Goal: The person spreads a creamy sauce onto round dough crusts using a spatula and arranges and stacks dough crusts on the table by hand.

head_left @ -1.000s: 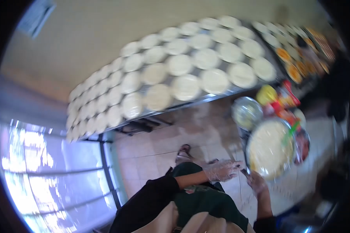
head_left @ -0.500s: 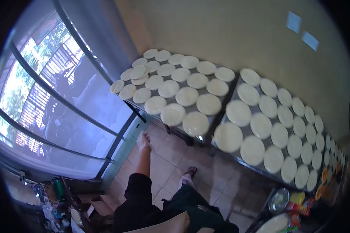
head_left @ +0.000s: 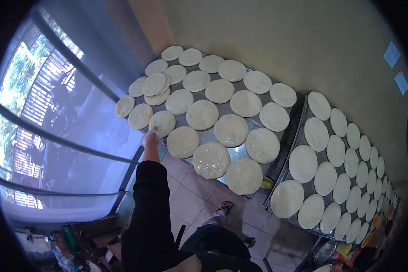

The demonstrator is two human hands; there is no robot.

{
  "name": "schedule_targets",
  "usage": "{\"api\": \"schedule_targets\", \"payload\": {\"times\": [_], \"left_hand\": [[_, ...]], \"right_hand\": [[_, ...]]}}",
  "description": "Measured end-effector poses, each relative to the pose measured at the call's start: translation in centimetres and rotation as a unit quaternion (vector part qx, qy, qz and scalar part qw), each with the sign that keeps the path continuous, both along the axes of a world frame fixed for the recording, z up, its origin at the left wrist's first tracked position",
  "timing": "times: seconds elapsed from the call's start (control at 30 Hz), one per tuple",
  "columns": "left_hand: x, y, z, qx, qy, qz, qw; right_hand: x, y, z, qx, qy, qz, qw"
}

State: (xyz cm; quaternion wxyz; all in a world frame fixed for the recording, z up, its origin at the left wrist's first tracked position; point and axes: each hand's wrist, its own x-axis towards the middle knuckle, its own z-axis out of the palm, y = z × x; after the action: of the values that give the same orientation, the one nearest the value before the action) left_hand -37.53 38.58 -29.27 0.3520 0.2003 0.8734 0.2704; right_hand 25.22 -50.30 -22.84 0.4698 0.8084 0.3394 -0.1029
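Dough discs, flat, cream-white, are mostly lying singly on the grey metal table, a few overlapping towards its left edge; the clear-gloved left hand is reaching a front-edge disc, finger spread and grip unclear; right hand not showing.

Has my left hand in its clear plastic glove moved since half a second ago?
Yes. The left hand has moved forward, from over the tiled floor to the near edge of the left-hand grey metal table.

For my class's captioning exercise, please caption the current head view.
A plastic-gloved left hand at the edge of a pale dough round among others on a metal table.
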Motion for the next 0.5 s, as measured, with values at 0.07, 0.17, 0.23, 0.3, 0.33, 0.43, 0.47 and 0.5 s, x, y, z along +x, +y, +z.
{"api": "schedule_targets", "payload": {"times": [0.07, 0.17, 0.23, 0.3, 0.33, 0.43, 0.47, 0.5], "left_hand": [[0.3, 1.2, -0.7, -0.008, 0.025, -0.005, 1.000], [-0.4, 0.8, 0.3, -0.015, 0.085, 0.015, 0.996], [2.6, -0.9, 5.1, -0.028, 0.217, -0.043, 0.975], [1.8, -0.1, 4.4, -0.012, 0.176, -0.062, 0.982], [1.2, 0.5, 3.8, 0.004, 0.131, -0.081, 0.988], [-4.6, 5.7, -4.3, -0.068, 0.078, -0.109, 0.989], [-4.1, 5.4, -2.9, -0.068, 0.079, -0.110, 0.988], [-2.8, 4.4, 0.0, -0.099, 0.096, -0.193, 0.971]], "right_hand": [[-0.1, -0.4, -0.3, -0.018, -0.003, 0.017, 1.000], [0.9, 1.8, -1.0, -0.041, 0.004, 0.069, 0.997], [2.1, 3.6, -2.1, -0.050, 0.006, 0.105, 0.993], [2.7, 4.9, -2.9, -0.058, 0.007, 0.138, 0.989], [3.0, 5.4, -3.4, -0.061, 0.007, 0.154, 0.986], [3.0, 9.5, -3.3, -0.068, 0.005, 0.202, 0.977], [3.4, 10.4, -3.6, -0.071, 0.003, 0.217, 0.973], [4.0, 10.9, -4.0, -0.076, 0.000, 0.232, 0.970]]}}
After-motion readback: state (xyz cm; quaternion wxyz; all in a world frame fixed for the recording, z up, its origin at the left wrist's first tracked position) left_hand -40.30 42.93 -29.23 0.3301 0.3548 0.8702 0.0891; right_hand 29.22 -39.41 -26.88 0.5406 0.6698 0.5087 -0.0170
